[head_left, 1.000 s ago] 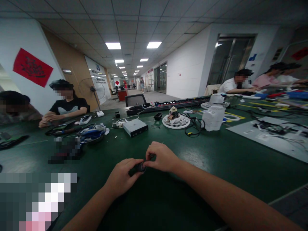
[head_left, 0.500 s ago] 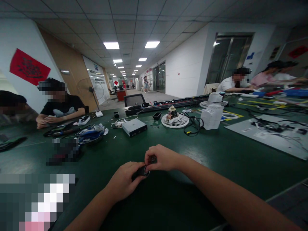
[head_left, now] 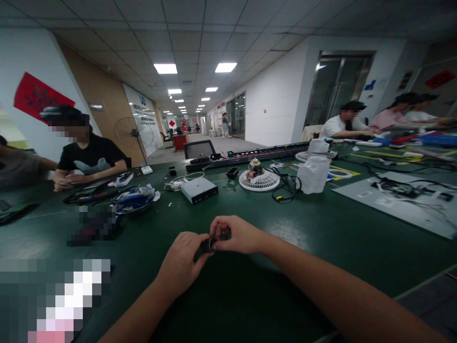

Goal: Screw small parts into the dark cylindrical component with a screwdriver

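Note:
Both my hands meet low over the green table (head_left: 321, 247). My left hand (head_left: 183, 264) is closed round a small dark cylindrical part (head_left: 208, 245), of which only the ringed end shows. My right hand (head_left: 236, 234) pinches at that same end with thumb and fingertips curled in. What sits between the right fingertips is too small to make out. Both forearms reach in from the bottom edge.
A grey box (head_left: 199, 189), a white fan grille with a motor (head_left: 259, 179), a white fan housing (head_left: 314, 174) and black cables lie further back. A grey mat with wiring (head_left: 400, 197) is at the right. Other people sit at the left and far right.
My hands stay together on the part and have lifted slightly. The view has shifted a little, and the person at the left has sat more upright.

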`<state>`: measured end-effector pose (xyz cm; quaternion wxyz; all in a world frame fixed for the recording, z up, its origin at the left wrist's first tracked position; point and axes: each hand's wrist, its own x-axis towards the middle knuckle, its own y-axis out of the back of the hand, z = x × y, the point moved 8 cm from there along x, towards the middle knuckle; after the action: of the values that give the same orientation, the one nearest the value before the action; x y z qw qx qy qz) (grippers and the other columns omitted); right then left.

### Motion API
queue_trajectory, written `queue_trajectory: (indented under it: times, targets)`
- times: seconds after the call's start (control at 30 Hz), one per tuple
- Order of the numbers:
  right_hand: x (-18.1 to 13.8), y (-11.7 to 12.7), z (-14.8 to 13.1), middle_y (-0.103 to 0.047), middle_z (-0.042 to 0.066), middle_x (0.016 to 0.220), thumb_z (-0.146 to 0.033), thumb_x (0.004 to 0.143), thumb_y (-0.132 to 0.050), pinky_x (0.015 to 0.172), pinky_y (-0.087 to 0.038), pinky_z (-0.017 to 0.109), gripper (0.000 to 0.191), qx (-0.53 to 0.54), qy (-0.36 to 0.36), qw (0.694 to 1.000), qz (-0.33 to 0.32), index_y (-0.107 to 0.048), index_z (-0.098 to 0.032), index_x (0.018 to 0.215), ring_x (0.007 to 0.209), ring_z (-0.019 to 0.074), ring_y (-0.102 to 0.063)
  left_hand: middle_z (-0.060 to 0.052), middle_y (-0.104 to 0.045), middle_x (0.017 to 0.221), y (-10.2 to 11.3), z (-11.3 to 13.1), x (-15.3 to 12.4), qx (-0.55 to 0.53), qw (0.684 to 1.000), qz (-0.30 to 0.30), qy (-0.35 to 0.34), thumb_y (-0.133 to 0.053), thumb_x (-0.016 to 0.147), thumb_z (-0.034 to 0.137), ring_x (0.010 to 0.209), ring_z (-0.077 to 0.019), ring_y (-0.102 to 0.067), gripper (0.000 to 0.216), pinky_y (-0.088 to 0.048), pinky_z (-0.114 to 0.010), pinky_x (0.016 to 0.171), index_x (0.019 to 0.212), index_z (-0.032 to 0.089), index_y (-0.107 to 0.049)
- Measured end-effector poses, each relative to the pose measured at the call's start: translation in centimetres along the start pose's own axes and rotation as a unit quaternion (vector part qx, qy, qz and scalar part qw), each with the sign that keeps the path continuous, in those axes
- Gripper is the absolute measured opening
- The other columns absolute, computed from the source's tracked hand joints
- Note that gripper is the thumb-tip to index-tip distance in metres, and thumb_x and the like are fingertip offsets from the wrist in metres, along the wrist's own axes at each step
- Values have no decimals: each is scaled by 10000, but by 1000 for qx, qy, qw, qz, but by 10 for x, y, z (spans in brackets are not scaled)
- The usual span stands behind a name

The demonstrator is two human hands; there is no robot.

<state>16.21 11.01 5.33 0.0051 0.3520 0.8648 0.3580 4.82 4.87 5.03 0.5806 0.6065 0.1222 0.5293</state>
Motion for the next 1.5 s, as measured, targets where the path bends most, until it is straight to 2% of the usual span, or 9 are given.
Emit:
queue_trajectory:
  times: [0.2, 0.27, 0.47, 0.57, 0.67, 0.83, 1.0, 1.17, 1.5]
  targets:
    - [-2, -1, -22, -665, 13, 751, -237, 709, -781, 709, -409, 282, 128, -221, 103, 969, 48, -673, -179, 747, 776, 169, -571, -50, -699, 1027, 0, 5, 0, 2, 998, -24, -50, -552, 800, 53, 968, -229, -632, 341, -504, -411, 884, 1081, 230, -629]
    - [-2, -4, -25, -654, 4, 746, -218, 695, -779, 697, -404, 271, 127, -214, 100, 970, 58, -665, -184, 737, 765, 160, -564, -45, -699, 986, 0, 4, 1, -1, 999, -25, -45, -554, 786, 42, 945, -221, -636, 315, -509, -398, 875, 1033, 220, -633]
    - [-1, -9, 4, -626, -14, 736, -293, 722, -759, 568, -384, 225, 179, -68, -69, 993, 61, -647, -174, 797, 651, 117, -547, -40, -722, 988, -1, -5, 2, -18, 1000, -15, 9, -633, 806, 164, 920, -228, -657, 253, -528, -374, 820, 1046, 243, -650]
    - [0, -1, 1, -618, 3, 797, -226, 779, -678, 658, -436, 260, 197, -60, -39, 992, 106, -618, -174, 960, 724, 142, -565, -38, -724, 1008, 3, -21, 1, -27, 996, 21, 77, -652, 828, 252, 924, -233, -659, 237, -530, -377, 808, 1065, 250, -645]
    - [-6, 20, -7, -604, 40, 927, -90, 796, -564, 788, -461, 304, 311, -50, 7, 978, 202, -538, -173, 1095, 864, 171, -570, -35, -723, 1011, 4, -33, 0, -27, 992, 35, 118, -664, 825, 297, 922, -236, -661, 261, -527, -383, 806, 1081, 250, -641]
    - [-18, 48, -28, -572, 66, 995, -195, 953, -455, 849, -443, 318, 156, -38, 100, 948, 299, -604, -185, 997, 929, 178, -557, -35, -730, 966, 5, -43, -1, -7, 985, 29, 169, -670, 815, 333, 893, -245, -667, 269, -520, -391, 777, 1069, 246, -651]
    - [-16, 43, -24, -573, 23, 841, -373, 992, -458, 715, -458, 271, 233, 43, 111, 957, 266, -605, -193, 980, 771, 148, -567, -27, -727, 961, 6, -44, -1, 0, 983, 28, 180, -671, 818, 350, 897, -245, -663, 263, -510, -390, 781, 1062, 255, -643]
    - [-10, 27, -19, -643, 23, 840, -342, 977, -506, 744, -479, 277, 177, 83, 117, 969, 200, -587, -185, 984, 781, 149, -642, -21, -727, 941, 4, -40, -1, 4, 988, 28, 154, -678, 815, 351, 872, -236, -666, 259, -505, -366, 758, 1055, 259, -652]
    - [-8, 30, -14, -668, 18, 782, -364, 965, -531, 728, -475, 282, 189, 106, 109, 964, 216, -589, -187, 932, 741, 151, -645, -19, -741, 972, 4, -39, -1, -5, 987, 35, 154, -693, 806, 344, 873, -233, -671, 297, -510, -373, 780, 1090, 261, -670]
